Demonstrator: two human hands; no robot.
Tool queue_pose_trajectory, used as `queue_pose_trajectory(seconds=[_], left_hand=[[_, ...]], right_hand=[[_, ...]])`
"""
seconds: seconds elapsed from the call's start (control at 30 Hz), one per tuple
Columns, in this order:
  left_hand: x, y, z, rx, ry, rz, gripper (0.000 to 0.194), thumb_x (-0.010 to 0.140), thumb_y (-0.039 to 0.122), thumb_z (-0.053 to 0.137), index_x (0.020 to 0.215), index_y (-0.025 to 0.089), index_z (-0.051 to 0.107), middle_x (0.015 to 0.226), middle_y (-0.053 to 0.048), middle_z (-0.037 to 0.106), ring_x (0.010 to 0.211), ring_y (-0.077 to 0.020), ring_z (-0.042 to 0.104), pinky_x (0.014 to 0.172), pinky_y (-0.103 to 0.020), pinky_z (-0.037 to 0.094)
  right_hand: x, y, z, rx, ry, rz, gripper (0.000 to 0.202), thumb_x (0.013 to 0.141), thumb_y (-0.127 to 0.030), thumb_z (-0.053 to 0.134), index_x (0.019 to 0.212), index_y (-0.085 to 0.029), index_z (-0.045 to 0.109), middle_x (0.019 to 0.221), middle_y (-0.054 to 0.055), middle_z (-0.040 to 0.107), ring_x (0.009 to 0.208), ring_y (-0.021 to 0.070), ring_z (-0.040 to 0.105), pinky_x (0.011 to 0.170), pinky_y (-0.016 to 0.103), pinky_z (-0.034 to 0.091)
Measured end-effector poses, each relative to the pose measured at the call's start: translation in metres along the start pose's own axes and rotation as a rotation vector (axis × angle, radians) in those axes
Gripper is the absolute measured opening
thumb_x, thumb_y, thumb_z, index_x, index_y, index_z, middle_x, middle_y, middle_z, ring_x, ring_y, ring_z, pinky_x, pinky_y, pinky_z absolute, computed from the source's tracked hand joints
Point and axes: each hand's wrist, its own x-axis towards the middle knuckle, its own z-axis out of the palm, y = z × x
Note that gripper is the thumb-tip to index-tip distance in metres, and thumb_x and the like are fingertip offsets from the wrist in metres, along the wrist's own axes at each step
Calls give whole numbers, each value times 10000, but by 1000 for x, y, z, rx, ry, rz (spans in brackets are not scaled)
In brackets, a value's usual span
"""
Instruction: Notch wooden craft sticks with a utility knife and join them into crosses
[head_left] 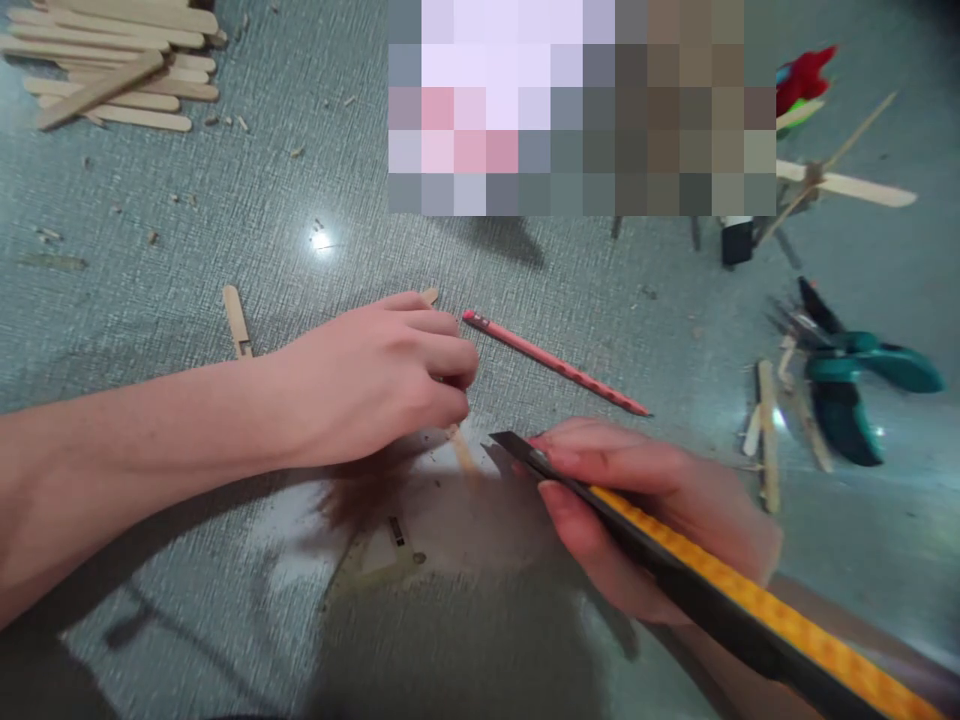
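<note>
My left hand (409,365) is closed, its fingers curled low over the table around a craft stick (430,297). Only a rounded tip of that stick shows beyond the knuckles; the rest is hidden. My right hand (645,510) grips a yellow and black utility knife (675,560), blade out and pointing left toward my left fingers, apart from them. A second craft stick (235,315) with a notch cut in it lies partly behind my left forearm. Just beyond my hands is a pink pencil (559,362), lying at a slant.
A pile of craft sticks (112,60) lies at the upper left, with small wood scraps around. At the right are green-handled pliers (844,370), cut stick pieces (766,435) and a stick-built propeller shape (862,187). A pixelated block covers the top middle.
</note>
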Motion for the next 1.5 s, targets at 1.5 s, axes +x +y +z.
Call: queue_pose_trajectory(seconds=[1.5], left_hand=[[3,-3,9,-46,26,1,371,930,123,403,795,223,734,858,-25,691,801,-163,584,768,-298,461]], right_hand=[[11,-7,10,-158,-141,-24,318,810,-21,614,1058,-219,595,821,48,735,693,176,720,631,283,629]])
